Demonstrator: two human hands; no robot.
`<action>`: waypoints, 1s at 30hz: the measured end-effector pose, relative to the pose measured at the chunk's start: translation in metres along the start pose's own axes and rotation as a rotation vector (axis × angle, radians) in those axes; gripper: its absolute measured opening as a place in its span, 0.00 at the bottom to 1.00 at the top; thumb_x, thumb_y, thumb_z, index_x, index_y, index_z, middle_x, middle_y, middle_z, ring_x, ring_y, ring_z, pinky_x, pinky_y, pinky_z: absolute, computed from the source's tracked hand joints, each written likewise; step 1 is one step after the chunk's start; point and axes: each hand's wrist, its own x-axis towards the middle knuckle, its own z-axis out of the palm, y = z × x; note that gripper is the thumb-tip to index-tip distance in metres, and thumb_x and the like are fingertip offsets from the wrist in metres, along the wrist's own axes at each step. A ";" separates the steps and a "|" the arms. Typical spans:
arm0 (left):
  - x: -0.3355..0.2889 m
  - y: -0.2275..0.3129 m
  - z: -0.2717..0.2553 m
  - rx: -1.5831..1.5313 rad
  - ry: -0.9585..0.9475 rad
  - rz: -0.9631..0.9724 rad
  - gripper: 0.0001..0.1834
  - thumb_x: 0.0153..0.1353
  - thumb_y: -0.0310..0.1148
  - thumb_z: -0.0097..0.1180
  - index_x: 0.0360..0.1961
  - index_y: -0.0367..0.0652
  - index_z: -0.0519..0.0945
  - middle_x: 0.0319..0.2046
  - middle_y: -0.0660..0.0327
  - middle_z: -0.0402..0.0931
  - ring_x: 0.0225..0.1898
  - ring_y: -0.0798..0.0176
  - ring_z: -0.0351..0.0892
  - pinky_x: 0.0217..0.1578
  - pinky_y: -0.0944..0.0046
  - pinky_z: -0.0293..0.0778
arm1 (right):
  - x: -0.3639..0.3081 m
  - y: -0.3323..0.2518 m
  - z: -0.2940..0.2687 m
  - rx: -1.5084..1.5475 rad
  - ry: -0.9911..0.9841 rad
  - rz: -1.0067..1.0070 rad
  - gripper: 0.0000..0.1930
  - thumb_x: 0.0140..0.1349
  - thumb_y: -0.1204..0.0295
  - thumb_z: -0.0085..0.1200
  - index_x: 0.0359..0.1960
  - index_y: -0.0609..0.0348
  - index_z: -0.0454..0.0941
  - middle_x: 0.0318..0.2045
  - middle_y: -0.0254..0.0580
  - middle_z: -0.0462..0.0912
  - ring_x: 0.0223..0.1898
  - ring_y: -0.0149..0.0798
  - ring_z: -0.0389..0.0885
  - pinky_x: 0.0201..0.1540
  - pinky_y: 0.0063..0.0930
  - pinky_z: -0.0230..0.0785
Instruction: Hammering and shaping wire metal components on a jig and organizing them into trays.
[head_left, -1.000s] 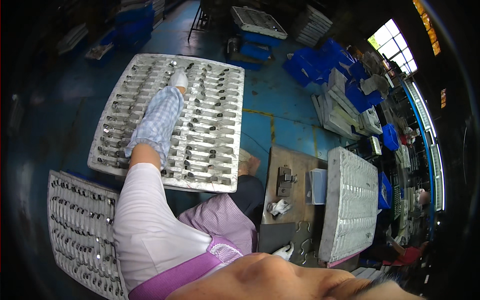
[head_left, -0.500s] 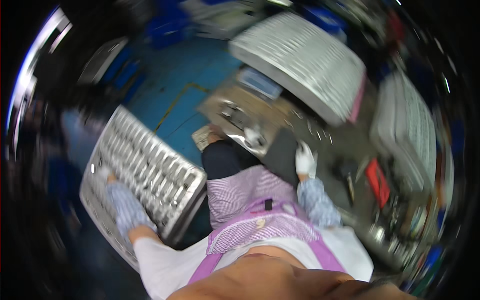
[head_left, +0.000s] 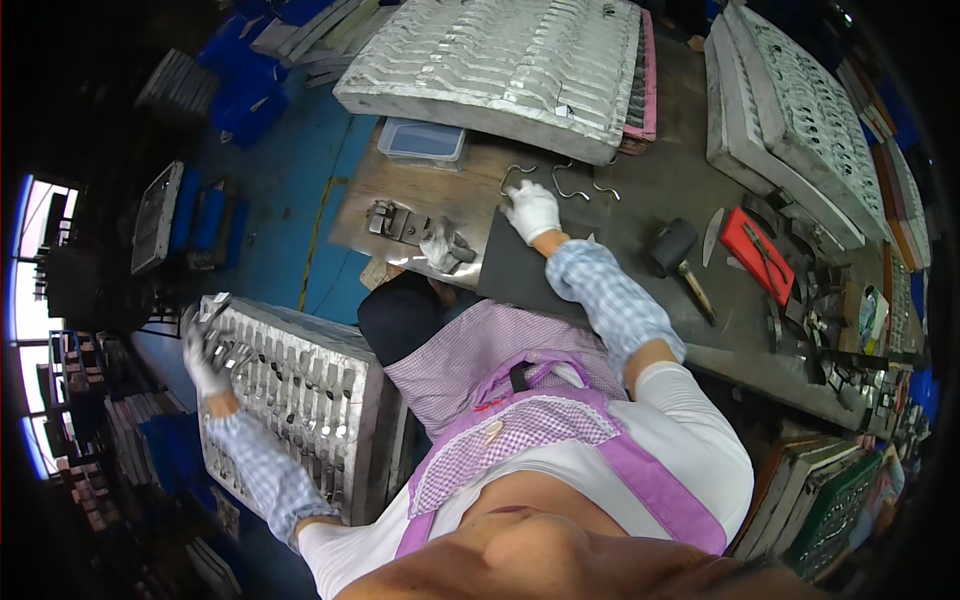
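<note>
Head view: the right hand (head_left: 533, 215), in a white glove, reaches over the bench (head_left: 630, 235), its fingers (head_left: 521, 193) bent downward and bunched fairly close at the lower end of a bent metal hook (head_left: 504, 181). They appear to meet it, but whether they pinch it or just rest against it, I cannot tell. Two more curved metal pieces (head_left: 571, 188) lie to the right, near the hand. Under the wrist is a dark grey mat (head_left: 525, 265); left of that sit a crumpled white cloth (head_left: 437, 243) and a small metal fixture (head_left: 398, 222). Beyond them stand a clear plastic box (head_left: 422, 140) and a large pale slotted tray (head_left: 450, 104).

Off to the left, the left hand (head_left: 207, 362), also gloved in white, is at the far left edge of a second slotted tray (head_left: 378, 425), which has dark, shiny metal pieces in its slots. Its fingers (head_left: 190, 328) look partly spread, beside thin metal strips (head_left: 238, 355); whether it grips any of them cannot be told.

On the right of the bench lie a black-headed mallet (head_left: 672, 247) and a red tray (head_left: 752, 245) with pliers (head_left: 768, 258).
</note>
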 end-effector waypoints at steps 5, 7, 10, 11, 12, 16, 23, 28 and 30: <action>-0.024 0.012 0.246 0.002 -0.575 -0.227 0.29 0.62 0.49 0.60 0.60 0.48 0.73 0.39 0.58 0.81 0.33 0.63 0.84 0.23 0.72 0.76 | 0.026 0.045 0.032 -0.066 0.066 0.020 0.04 0.54 0.72 0.54 0.29 0.50 0.81 0.31 0.41 0.79 0.33 0.43 0.81 0.35 0.40 0.74; -0.029 -0.010 0.329 0.056 -0.725 -0.351 0.29 0.64 0.41 0.61 0.62 0.37 0.70 0.41 0.58 0.81 0.40 0.64 0.84 0.35 0.65 0.80 | 0.023 0.076 0.027 -0.045 0.094 0.026 0.04 0.53 0.72 0.56 0.29 0.50 0.81 0.30 0.43 0.78 0.33 0.45 0.81 0.35 0.42 0.74; -0.031 -0.044 0.433 0.127 -1.024 -0.221 0.23 0.67 0.38 0.57 0.58 0.35 0.74 0.47 0.57 0.80 0.40 0.66 0.82 0.40 0.68 0.78 | 0.010 0.099 0.011 -0.041 0.078 0.056 0.04 0.56 0.71 0.55 0.33 0.48 0.81 0.31 0.42 0.78 0.33 0.45 0.81 0.35 0.42 0.74; -0.034 -0.052 0.463 0.134 -1.101 -0.142 0.20 0.68 0.38 0.57 0.56 0.38 0.77 0.46 0.59 0.81 0.40 0.68 0.82 0.40 0.69 0.77 | 0.005 0.104 0.005 -0.060 0.128 0.060 0.03 0.55 0.72 0.53 0.28 0.49 0.80 0.29 0.41 0.78 0.31 0.43 0.81 0.34 0.39 0.73; -0.038 -0.054 0.494 0.278 -1.178 -0.125 0.18 0.67 0.37 0.57 0.55 0.40 0.79 0.46 0.58 0.82 0.41 0.69 0.82 0.41 0.69 0.77 | -0.001 0.112 0.001 -0.068 0.139 0.074 0.04 0.55 0.72 0.53 0.29 0.49 0.81 0.30 0.41 0.78 0.32 0.43 0.81 0.34 0.40 0.73; -0.031 -0.118 0.562 0.833 -1.362 0.698 0.23 0.61 0.42 0.61 0.57 0.50 0.78 0.52 0.55 0.80 0.50 0.52 0.80 0.52 0.56 0.74 | -0.023 0.125 -0.014 -0.040 0.127 0.189 0.10 0.54 0.71 0.56 0.39 0.49 0.82 0.40 0.44 0.81 0.39 0.46 0.80 0.40 0.41 0.72; -0.037 -0.106 0.502 1.189 -1.158 0.836 0.41 0.55 0.47 0.64 0.69 0.53 0.64 0.65 0.52 0.67 0.59 0.45 0.74 0.59 0.52 0.70 | -0.041 0.069 -0.004 0.106 0.134 0.080 0.15 0.60 0.59 0.56 0.47 0.47 0.81 0.50 0.41 0.80 0.48 0.46 0.78 0.48 0.42 0.70; -0.047 -0.053 0.375 1.220 -1.114 0.506 0.33 0.58 0.50 0.61 0.63 0.49 0.73 0.59 0.52 0.73 0.54 0.45 0.76 0.54 0.50 0.73 | -0.020 0.044 0.007 0.015 0.094 0.027 0.16 0.60 0.59 0.56 0.48 0.45 0.81 0.51 0.41 0.81 0.49 0.46 0.77 0.52 0.44 0.68; -0.040 -0.060 0.308 1.027 -1.046 0.514 0.30 0.61 0.52 0.56 0.61 0.48 0.75 0.53 0.53 0.78 0.52 0.47 0.78 0.52 0.52 0.74 | -0.004 0.032 -0.002 0.023 0.265 -0.044 0.15 0.59 0.63 0.57 0.47 0.47 0.82 0.49 0.39 0.81 0.48 0.45 0.77 0.51 0.43 0.68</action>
